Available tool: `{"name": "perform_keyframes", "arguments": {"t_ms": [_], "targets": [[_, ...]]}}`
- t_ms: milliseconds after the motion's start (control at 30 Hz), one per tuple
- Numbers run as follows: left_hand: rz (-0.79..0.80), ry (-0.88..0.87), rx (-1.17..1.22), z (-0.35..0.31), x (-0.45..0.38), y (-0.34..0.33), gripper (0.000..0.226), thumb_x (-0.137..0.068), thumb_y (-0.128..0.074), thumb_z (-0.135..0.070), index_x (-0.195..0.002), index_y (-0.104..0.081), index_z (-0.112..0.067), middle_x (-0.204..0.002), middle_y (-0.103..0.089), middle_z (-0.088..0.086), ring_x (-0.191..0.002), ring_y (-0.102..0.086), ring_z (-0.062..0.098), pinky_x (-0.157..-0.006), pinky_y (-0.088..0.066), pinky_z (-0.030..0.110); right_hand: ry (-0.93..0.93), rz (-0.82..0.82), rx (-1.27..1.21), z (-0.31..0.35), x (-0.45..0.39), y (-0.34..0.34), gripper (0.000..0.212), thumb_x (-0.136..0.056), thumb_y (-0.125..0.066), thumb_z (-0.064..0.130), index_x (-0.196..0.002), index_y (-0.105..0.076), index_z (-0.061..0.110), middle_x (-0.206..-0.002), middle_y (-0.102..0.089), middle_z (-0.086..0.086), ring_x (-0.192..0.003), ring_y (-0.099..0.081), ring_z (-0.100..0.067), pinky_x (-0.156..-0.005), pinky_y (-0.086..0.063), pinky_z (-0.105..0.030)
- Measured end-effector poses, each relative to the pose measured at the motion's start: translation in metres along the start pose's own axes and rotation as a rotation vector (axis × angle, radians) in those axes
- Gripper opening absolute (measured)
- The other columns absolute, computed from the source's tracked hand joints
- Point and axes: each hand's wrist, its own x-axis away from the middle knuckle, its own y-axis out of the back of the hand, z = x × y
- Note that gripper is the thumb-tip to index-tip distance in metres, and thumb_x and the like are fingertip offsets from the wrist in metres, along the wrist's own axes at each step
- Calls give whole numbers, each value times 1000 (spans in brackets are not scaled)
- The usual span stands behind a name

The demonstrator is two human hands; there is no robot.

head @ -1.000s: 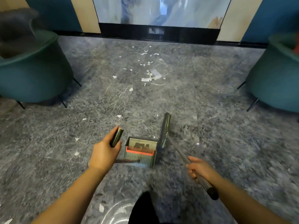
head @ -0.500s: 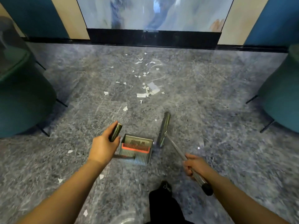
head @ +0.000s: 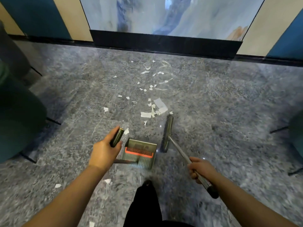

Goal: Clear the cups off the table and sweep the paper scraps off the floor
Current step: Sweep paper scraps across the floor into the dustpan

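Sweeping is only starting: left hand (head: 105, 150) grips the dustpan handle (head: 117, 136), fingers wrapped round it, with the dustpan (head: 139, 153) on the floor just right of that hand. Right hand (head: 200, 171) is closed round the broom pole (head: 183, 154); the broom head (head: 167, 133) sits ahead and left of it, just beside the pan's right edge. Paper scraps (head: 153, 110) lie mostly in a cluster ahead of both hands, nearest ones just past the broom tip, one scrap (head: 126, 131) right by the left thumb, a few behind the left forearm. Pan tray shows no paper that I can make out, so judging nothing collected yet. No table or cups in view; cup part cannot be judged. Versus the earlier frames: same grips on both tools, pan and broom in the same layout, but the scrap cluster now sits much closer to the broom head, and the green chair (head: 18, 115) has slid further off to the left, so the person has stepped forward toward the mess.
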Motion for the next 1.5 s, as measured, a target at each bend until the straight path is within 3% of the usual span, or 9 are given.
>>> {"name": "perform_keyframes", "arguments": {"t_ms": [167,367,467,733,933,1033,1200,1333,1500], "targets": [[71,-14,8,1,-113,-22,61,-87,-70,-22,-139,-45,-42,-115,-69,8,-95,-67,25,-81,-56,36,-29,-27,40,73,-73,-1,44,-93,-43,-6,-136,-42,1,-65,-44,-11,-36,-41,-13,-36,-29,-16],[84,-22,-53,-13,-225,-43,60,-86,-71,-25,-139,-46,-39,-111,-71,11,-96,-68,27,-80,-54,34,-92,-67,3,157,-144,10,60,-95,-46,-4,-150,-25,9,-64,-50,-15,-32,-43,-13,-35,-32,-17],[106,-20,-104,-21,-277,-56,60,-86,-71,-28,-140,-45,-40,-106,-72,11,-87,-68,27,-72,-51,30,-93,-55,54,201,-182,18,50,-93,-46,-6,-141,-32,-7,-66,-46,-14,-36,-41,-15,-35,-31,-17],[232,21,-49,-31,-411,-95,66,-83,-75,-19,-137,-43,-41,-129,-62,-4,-114,-60,11,-92,-41,13,-175,-90,130,320,-314,55,39,-92,-48,-8,-131,-45,-6,-65,-48,-15,-31,-42,-14,-32,-33,-15],[286,77,-30,-50,-487,-104,57,-84,-73,-21,-124,-49,-55,-129,-60,-15,-103,-59,-3,-83,-41,4,-216,-121,253,391,-399,80,40,-90,-47,-12,-130,-45,-10,-64,-47,-15,-33,-42,-16,-32,-32,-15],[292,91,-42,-57,-511,-107,60,-84,-73,-23,-120,-45,-62,-125,-60,-20,-98,-62,-3,-81,-47,8,-239,-90,370,412,-441,84,34,-92,-48,-9,-126,-48,-8,-62,-46,-15,-37,-42,-18,-32,-33,-16],[273,54,-77,-58,-535,-106,68,-83,-74,-22,-115,-37,-71,-113,-56,-31,-88,-60,-11,-74,-47,6,-306,-44,599,426,-500,78,16,-91,-51,1,-76,-56,-1,-61,-52,-12,-49,-47,-19,-48,-38,-28],[278,80,-125,-52,-545,-101,75,-82,-74,-25,-105,-33,-84,-99,-67,-23,-77,-67,5,-70,-56,25,-342,-6,591,420,-521,57,9,-91,-49,0,-95,-57,2,-64,-54,-14,-41,-48,-17,-40,-38,-22],[275,74,-125,-50,-544,-104,70,-83,-74,-24,-117,-36,-71,-107,-66,-22,-80,-65,-3,-71,-51,12,-238,131,650,398,-526,17,21,-87,-48,-8,-101,-62,-4,-69,-53,-16,-50,-50,-22,-47,-44,-29]]}}
